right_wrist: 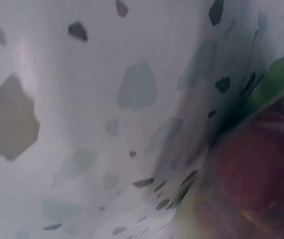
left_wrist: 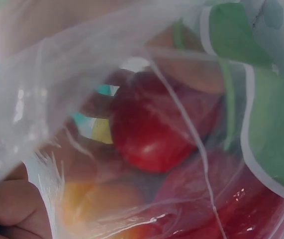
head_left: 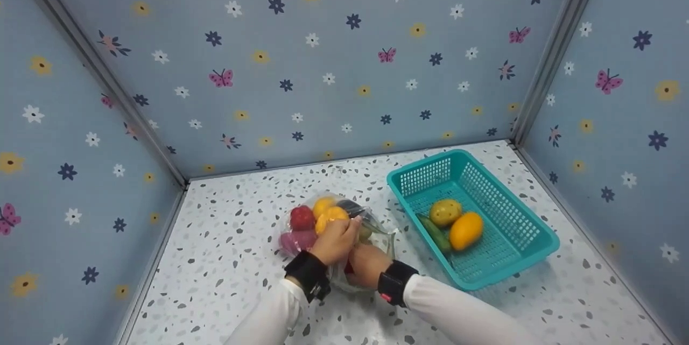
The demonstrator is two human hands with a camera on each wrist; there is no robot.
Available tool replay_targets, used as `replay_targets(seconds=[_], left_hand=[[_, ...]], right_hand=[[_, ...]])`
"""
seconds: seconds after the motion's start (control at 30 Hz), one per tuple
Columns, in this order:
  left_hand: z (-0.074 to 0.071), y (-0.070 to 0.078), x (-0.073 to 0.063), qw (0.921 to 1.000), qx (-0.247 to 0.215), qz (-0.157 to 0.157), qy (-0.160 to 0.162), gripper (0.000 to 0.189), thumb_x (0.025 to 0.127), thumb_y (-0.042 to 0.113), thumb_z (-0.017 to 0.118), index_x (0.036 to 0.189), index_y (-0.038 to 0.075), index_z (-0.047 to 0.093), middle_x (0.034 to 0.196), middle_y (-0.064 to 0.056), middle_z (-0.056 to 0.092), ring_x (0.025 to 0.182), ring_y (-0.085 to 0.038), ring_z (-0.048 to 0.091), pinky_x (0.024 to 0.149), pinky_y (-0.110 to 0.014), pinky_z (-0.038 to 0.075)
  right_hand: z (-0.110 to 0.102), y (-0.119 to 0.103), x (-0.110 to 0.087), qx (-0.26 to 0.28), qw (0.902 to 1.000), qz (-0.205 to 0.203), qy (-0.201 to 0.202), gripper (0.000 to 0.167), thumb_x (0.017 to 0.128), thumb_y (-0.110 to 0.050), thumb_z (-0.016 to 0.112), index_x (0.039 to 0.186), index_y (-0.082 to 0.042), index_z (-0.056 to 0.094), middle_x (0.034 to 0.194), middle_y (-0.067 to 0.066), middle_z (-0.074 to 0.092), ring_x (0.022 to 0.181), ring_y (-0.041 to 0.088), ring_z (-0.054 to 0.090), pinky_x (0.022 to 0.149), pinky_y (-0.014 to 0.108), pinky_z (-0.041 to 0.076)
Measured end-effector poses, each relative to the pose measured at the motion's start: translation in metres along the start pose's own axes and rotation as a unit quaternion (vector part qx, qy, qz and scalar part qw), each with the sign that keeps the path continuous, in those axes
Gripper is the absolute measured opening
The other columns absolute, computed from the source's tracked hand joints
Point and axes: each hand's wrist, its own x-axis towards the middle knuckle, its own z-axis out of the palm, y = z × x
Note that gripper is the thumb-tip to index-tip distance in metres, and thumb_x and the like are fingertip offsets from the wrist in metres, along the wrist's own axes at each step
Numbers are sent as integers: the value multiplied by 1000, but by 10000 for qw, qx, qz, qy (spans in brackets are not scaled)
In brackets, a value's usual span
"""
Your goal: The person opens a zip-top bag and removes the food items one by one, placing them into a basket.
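A clear plastic bag [head_left: 340, 280] with green print lies on the speckled table, filled with produce. Inside show a red round fruit [head_left: 302, 218], a purple piece [head_left: 297, 241], and yellow-orange fruits [head_left: 332, 217]. My left hand [head_left: 335, 241] grips the bag near its opening, its fingers curled in the left wrist view. Reaching into the bag, my right hand [head_left: 368, 265] holds another red round fruit [left_wrist: 156, 129], its fingers spread round it behind the plastic. The right wrist view catches red produce [right_wrist: 256, 169] through the film.
To the right stands a teal perforated basket [head_left: 514, 205]. A potato [head_left: 445, 212], an orange-yellow mango-like fruit [head_left: 466, 231] and a green cucumber [head_left: 435, 233] lie in it. Flower-patterned panels [head_left: 323, 65] enclose the speckled table [head_left: 215, 259] at the back and sides.
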Motion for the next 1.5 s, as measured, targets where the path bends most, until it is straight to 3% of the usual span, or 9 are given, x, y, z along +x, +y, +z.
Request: replay_targets(seconds=[0.17, 0.33, 0.53, 0.73, 0.83, 1.07, 1.2, 1.37, 1.5], left_hand=[[1, 0, -1, 9999, 4, -110, -26, 56, 118, 35, 44, 63, 23, 45, 57, 10, 41, 50, -9, 34, 50, -24, 31], [0, 0, -1, 9997, -148, -145, -103, 57, 118, 34, 43, 62, 24, 45, 57, 10, 41, 48, -8, 34, 47, -24, 31], [-1, -2, -1, 9999, -102, -48, -50, 57, 118, 32, 43, 62, 23, 45, 56, 11, 42, 48, -6, 33, 47, -23, 30], [-2, -2, 1, 9998, -63, 85, -139, 58, 118, 30, 43, 61, 21, 42, 57, 11, 39, 49, -6, 31, 50, -23, 28], [-2, -2, 1, 9997, -67, 133, -168, 58, 118, 28, 43, 61, 21, 41, 57, 11, 38, 50, -6, 31, 51, -23, 28], [-2, -1, 2, 9997, -129, -112, -146, 56, 118, 31, 44, 63, 23, 44, 59, 11, 42, 52, -7, 35, 53, -23, 33], [-2, -2, 2, 9997, -129, -161, -107, 55, 118, 33, 44, 64, 24, 45, 59, 11, 43, 54, -8, 37, 55, -23, 34], [-1, -1, 2, 9999, -54, -65, -117, 55, 118, 32, 44, 64, 23, 44, 58, 10, 41, 53, -8, 35, 53, -23, 32], [-1, -1, 3, 10000, 82, -13, -44, 54, 118, 33, 44, 64, 24, 44, 58, 10, 41, 52, -8, 34, 52, -24, 32]], right_hand=[[7, -5, 0, 0, 9999, 80, -139, 32, 84, -9, 82, 111, -6, 64, 89, 5, 71, 72, 18, 66, 71, 34, 59], [12, -3, 1, 110, 9996, 55, -269, 34, 86, -8, 81, 116, -4, 65, 99, 6, 72, 79, 18, 65, 79, 35, 59], [15, 8, 2, 227, 9994, -73, -268, 49, 84, -14, 85, 127, -4, 65, 113, 9, 72, 94, 21, 71, 86, 35, 60], [7, 18, 0, 449, 9988, -101, -182, 45, 82, -25, 84, 119, -9, 64, 83, 4, 72, 73, 20, 69, 69, 34, 58], [1, 20, -3, 519, 9983, -235, -108, 44, 82, -28, 83, 117, -12, 63, 79, 2, 71, 70, 18, 68, 67, 33, 57], [-31, 16, -13, 976, 9923, -92, -758, 55, 80, -32, 84, 127, -13, 61, 85, -2, 70, 70, 8, 62, 63, 23, 53], [-56, 16, -20, 1119, 9877, 70, -1088, 51, 80, -34, 85, 121, -14, 62, 88, -3, 70, 70, 4, 61, 61, 20, 52], [-85, 25, -27, 1171, 9859, 159, -1189, 45, 84, -38, 83, 115, -14, 62, 87, -4, 67, 69, 6, 60, 58, 21, 53], [-107, 37, -33, 1193, 9875, 359, -963, 40, 85, -38, 80, 112, -17, 60, 88, -4, 67, 71, 9, 61, 59, 24, 56]])
